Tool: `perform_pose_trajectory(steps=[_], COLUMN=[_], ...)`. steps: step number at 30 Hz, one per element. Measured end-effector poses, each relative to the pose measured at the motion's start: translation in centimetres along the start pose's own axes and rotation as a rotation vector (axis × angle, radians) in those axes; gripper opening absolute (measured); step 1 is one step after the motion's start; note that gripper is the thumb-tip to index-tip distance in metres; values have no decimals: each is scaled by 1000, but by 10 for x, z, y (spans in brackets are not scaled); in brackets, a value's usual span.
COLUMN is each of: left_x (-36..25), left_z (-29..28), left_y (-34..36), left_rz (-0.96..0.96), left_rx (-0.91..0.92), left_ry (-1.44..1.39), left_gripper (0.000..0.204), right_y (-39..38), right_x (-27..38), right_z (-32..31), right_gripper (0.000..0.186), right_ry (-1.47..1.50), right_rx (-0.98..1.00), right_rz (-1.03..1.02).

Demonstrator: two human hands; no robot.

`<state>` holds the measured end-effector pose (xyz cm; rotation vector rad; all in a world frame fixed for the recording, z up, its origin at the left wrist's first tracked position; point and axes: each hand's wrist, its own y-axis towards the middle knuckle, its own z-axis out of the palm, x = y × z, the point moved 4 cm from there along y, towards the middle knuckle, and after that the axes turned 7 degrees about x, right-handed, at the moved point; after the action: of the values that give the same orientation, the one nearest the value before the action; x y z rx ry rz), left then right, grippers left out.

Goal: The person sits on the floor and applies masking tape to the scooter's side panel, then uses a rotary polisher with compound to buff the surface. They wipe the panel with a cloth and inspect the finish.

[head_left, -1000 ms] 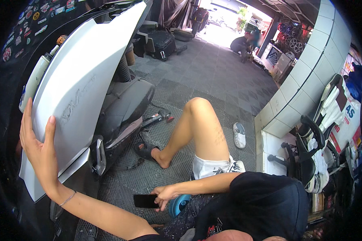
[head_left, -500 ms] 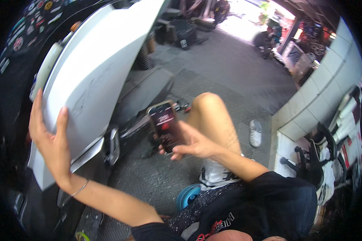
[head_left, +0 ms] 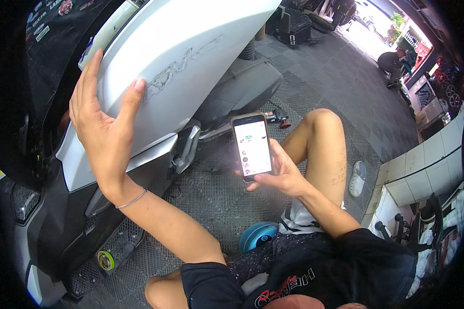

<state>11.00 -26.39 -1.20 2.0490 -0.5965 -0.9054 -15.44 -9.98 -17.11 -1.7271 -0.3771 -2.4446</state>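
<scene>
A white scooter body panel (head_left: 191, 87) with grey scuffed marks across it fills the upper left. Against its left edge rests my left hand (head_left: 104, 123), fingers stretched and thumb spread over the white surface. A smartphone (head_left: 252, 147) in a brownish case stands out in front of me, its screen lit with a white page of small icons. It is held from below by my right hand (head_left: 283, 172), the thumb along the lower edge of the screen. Some of the right fingers are hidden behind the phone. Dark scooter trim (head_left: 72, 226) lies below the panel.
A blue round object (head_left: 257, 236) stands by my thigh. On the scooter's footboard sits a yellow-green roll (head_left: 106, 260). Beyond my knee lies a black-and-red tool (head_left: 278, 117). A grey-white shoe (head_left: 357, 179) is near the tiled ledge (head_left: 423, 165). Another person (head_left: 392, 64) crouches far back.
The phone's screen has gone from a dark lock screen to a bright white page. My view has shifted, so the scene sits farther right. My left hand is still at the panel.
</scene>
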Motion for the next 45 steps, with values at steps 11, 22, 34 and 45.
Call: perform_pose_trajectory(steps=[11, 22, 34, 45], left_x=[7, -3, 5, 1], left_z=[-3, 9, 6, 10], left_y=[5, 0, -7, -9], left_rz=[131, 200, 300, 278], left_rx=[57, 71, 114, 84], left_ry=[106, 390, 481, 487], left_gripper=[94, 103, 65, 50], right_y=[-1, -16, -19, -23], right_x=[-9, -15, -21, -50], right_z=[-9, -23, -32, -40], right_gripper=[79, 75, 71, 70], right_ry=[55, 61, 71, 72], right_rx=[27, -20, -24, -53], right_rz=[-15, 23, 42, 114])
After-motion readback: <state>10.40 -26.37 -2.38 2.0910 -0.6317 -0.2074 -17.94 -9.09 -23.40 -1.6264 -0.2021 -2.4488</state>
